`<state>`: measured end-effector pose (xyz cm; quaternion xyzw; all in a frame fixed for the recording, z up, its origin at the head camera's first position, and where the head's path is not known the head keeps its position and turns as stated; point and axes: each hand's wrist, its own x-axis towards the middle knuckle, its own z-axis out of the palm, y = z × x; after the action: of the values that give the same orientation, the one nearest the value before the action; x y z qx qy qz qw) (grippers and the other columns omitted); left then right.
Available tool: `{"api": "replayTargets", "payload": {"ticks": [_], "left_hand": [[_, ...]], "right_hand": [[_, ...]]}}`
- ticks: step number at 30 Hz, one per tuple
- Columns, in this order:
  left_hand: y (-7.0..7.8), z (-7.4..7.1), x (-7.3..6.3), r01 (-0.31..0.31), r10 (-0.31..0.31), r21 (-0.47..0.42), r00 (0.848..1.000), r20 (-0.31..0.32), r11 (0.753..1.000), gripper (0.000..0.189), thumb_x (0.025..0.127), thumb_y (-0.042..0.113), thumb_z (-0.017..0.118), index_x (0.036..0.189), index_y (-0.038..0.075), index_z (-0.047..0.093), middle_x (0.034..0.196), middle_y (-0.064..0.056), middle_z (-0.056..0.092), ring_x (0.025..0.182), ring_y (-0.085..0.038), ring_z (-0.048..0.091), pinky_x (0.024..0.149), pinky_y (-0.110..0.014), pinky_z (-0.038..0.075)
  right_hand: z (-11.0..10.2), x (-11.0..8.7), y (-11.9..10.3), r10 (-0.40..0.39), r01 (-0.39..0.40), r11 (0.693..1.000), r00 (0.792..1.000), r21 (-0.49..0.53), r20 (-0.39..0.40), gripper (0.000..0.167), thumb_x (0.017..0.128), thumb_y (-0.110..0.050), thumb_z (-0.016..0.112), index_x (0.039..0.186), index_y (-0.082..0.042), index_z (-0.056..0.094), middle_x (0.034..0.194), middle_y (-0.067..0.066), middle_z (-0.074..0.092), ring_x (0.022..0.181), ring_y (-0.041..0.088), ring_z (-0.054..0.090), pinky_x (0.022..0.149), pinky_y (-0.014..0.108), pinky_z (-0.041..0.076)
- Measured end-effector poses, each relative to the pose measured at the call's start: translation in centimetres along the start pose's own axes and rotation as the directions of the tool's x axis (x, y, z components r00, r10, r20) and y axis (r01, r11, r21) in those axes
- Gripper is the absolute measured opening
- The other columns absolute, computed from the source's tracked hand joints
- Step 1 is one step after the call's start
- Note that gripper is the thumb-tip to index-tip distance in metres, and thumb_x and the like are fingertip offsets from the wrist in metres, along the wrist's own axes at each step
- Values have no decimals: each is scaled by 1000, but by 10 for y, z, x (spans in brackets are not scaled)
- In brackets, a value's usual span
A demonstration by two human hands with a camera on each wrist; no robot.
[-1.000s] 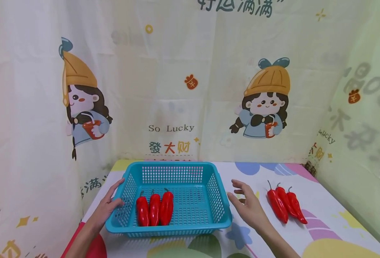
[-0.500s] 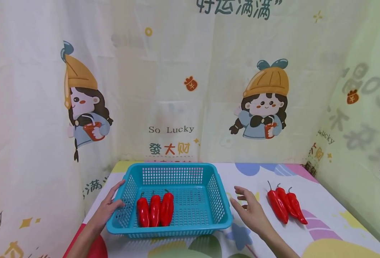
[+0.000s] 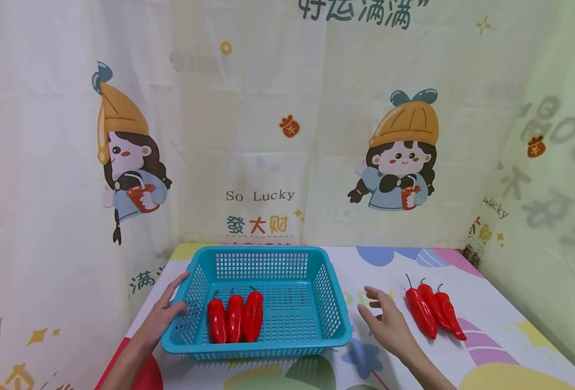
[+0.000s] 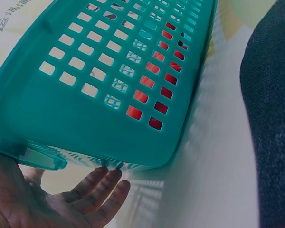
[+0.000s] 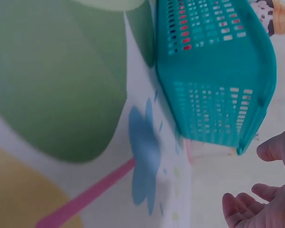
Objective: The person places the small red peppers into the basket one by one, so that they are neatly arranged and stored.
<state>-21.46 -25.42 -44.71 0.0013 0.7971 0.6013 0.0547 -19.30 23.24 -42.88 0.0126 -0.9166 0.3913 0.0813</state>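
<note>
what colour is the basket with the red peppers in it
The basket is teal blue all over, rim and sides alike; it shows best in the head view.

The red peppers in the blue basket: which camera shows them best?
The head view: it looks into the basket and shows all three red peppers side by side. The left wrist view shows only red patches through the basket's holes; the right wrist view, just smaller specks.

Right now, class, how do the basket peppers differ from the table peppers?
The basket peppers lie nearly straight toward the viewer; the table peppers slant, tips toward lower right. The basket's front rim hides the basket peppers' near ends; the table peppers show their tapered tips. Both are trios of glossy red peppers, stems pointing away from the viewer.
</note>
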Motion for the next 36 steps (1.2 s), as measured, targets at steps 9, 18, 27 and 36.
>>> {"api": "replayTargets", "payload": {"ticks": [9,18,27,36], "left_hand": [[0,0,-1,1,-1,-1,1000,-2,1000,83,94,13,53,165,25,11,165,-27,6,140,-57,27,91,-49,58],[1,0,-1,4,-4,-5,1000,-1,1000,86,94,12,55,166,24,9,165,-28,4,141,-56,24,92,-50,58],[2,0,-1,10,-10,0,1000,-7,1000,86,94,12,55,166,25,9,166,-28,4,141,-56,24,93,-51,57],[-1,0,0,5,-5,-11,1000,6,1000,84,95,13,53,166,25,8,166,-27,1,142,-56,23,96,-52,55]], "right_hand": [[-9,7,19,-19,17,999,999,-49,-44,61,95,-24,70,146,0,46,139,25,55,119,39,60,90,46,59],[-19,12,37,-5,-1,997,997,-82,-76,62,95,-21,70,146,3,45,138,28,54,118,42,59,88,46,60],[-31,17,54,-37,19,989,993,-148,-115,66,94,-19,71,146,8,42,138,32,51,117,45,55,87,51,59],[-41,19,68,-11,-22,975,989,-222,-147,72,92,-17,70,149,9,36,143,36,40,127,53,38,97,70,46]]}}
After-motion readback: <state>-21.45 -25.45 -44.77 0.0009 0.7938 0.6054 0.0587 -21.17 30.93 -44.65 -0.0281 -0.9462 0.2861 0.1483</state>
